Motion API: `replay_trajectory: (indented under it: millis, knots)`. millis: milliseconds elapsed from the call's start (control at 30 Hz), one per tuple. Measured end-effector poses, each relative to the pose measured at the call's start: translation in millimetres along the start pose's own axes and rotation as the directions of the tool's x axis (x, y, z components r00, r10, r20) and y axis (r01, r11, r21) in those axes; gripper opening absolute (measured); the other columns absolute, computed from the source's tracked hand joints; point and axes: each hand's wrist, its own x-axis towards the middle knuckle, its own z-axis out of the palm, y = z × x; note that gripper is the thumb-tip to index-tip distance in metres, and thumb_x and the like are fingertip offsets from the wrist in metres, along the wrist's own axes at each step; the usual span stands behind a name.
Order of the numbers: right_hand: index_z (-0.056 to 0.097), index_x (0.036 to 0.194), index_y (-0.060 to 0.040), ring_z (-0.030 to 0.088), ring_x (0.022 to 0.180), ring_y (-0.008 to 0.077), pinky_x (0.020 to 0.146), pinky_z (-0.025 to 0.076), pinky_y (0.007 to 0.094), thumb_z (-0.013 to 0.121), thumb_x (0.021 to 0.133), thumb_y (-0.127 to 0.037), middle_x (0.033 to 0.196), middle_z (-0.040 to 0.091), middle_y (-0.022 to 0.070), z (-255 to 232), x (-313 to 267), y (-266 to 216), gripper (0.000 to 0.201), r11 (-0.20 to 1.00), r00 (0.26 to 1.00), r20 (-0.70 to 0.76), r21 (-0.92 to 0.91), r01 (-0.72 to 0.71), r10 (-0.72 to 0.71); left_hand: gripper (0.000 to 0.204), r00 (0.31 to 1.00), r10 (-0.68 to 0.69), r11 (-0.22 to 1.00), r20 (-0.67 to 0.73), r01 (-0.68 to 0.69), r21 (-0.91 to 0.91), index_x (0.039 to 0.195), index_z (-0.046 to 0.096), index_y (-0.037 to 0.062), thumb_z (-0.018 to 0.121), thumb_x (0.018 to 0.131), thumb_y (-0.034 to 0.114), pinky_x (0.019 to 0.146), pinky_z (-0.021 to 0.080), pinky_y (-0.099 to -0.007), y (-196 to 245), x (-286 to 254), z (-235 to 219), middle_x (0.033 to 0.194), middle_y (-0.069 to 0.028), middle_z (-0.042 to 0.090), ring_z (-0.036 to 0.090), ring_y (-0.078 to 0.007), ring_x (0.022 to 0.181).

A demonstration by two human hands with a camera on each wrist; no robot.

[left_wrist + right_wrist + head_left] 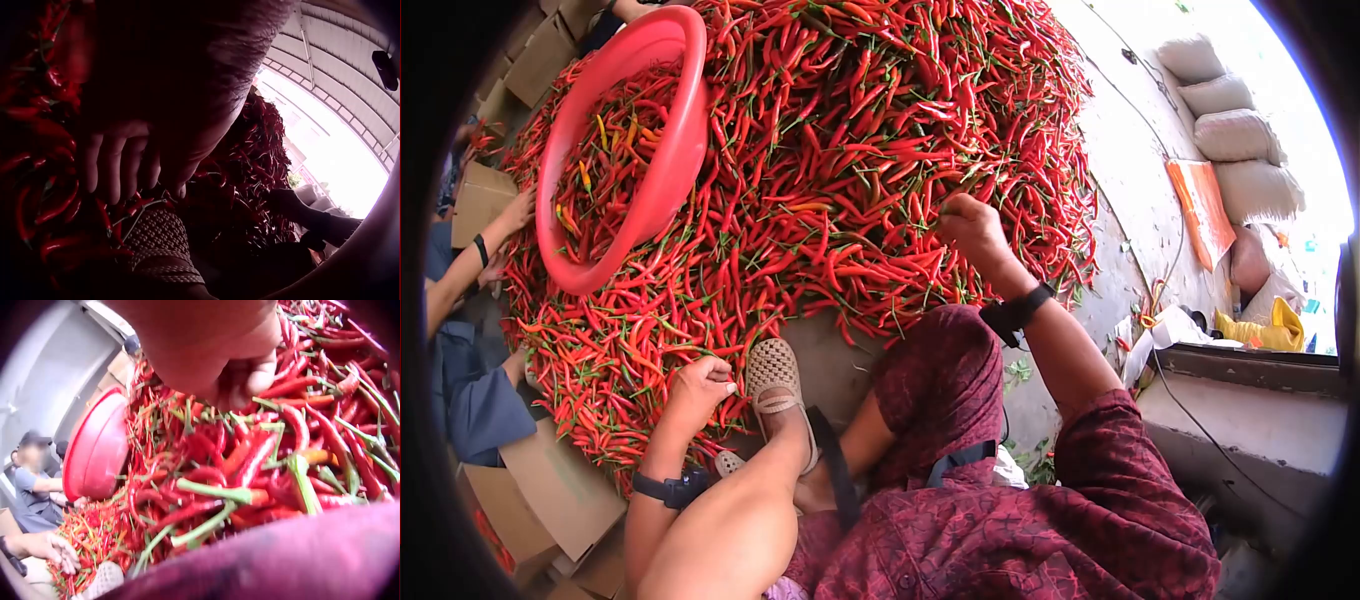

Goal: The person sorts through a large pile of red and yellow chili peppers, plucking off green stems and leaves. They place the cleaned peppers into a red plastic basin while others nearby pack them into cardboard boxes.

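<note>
A big heap of red chili peppers [830, 160] with green stems fills the ground in front of me. My right hand [972, 225] is at the heap's right side with its fingers curled. In the right wrist view its fingertips [259, 381] are right at the chilies; I cannot tell whether one is pinched between them. My left hand [700, 388] hangs low over the heap's near edge, beside a woven shoe [775, 370]. The left wrist view shows its fingers [111, 169] loosely extended downward, with no chili visible in them.
A large red plastic basin [690, 130], tilted, holds more chilies on the left of the heap. Another person's arm [475, 265] reaches in beyond it. Cardboard boxes [560, 490] stand at the lower left. Filled sacks [1240, 135] line the right, above a low ledge [1240, 420].
</note>
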Motion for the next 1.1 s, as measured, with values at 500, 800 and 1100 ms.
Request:
replay_trajectory:
  millis: [500,800,1100]
  knots:
    - [0.069,0.082,-0.0024,0.064,0.072,0.0233,0.065,0.051,0.0397,0.063,0.075,-0.019,0.084,0.068,0.0093,-192.7,-173.5,90.4,0.019,0.124,0.692,0.21,-0.977,0.173,0.691,0.024,0.999,-0.031,0.997,0.033,0.033,-0.066,0.095,0.061,-0.0035,0.067,0.073,0.0,0.073,0.052,-0.0296,-30.8,-20.4,6.1,0.087,-0.0111,0.066,0.063,-0.0168,0.08]
    - [0.053,0.103,-0.0043,0.064,0.075,0.0256,0.061,0.053,0.0353,0.05,0.092,-0.034,0.087,0.063,0.0123,-83.9,-155.0,98.4,0.031,0.463,0.621,0.078,0.595,-0.657,0.78,0.024,0.997,-0.047,0.995,0.054,0.052,-0.08,0.096,0.06,-0.0035,0.067,0.074,0.001,0.074,0.051,-0.0271,-8.7,-11.6,2.4,0.086,-0.0092,0.065,0.062,-0.0145,0.08]
    - [0.039,0.135,-0.0128,0.043,0.117,0.0341,0.095,0.038,0.0513,0.045,0.094,-0.044,0.13,0.045,0.0161,-42.3,-61.8,76.3,0.051,0.823,0.908,0.337,0.42,-0.383,0.25,0.025,0.98,-0.19,0.973,0.062,0.197,-0.121,0.098,0.061,-0.0048,0.067,0.075,0.002,0.07,0.05,-0.0274,-74.2,-35.3,2.7,0.085,-0.0102,0.065,0.062,-0.0139,0.078]
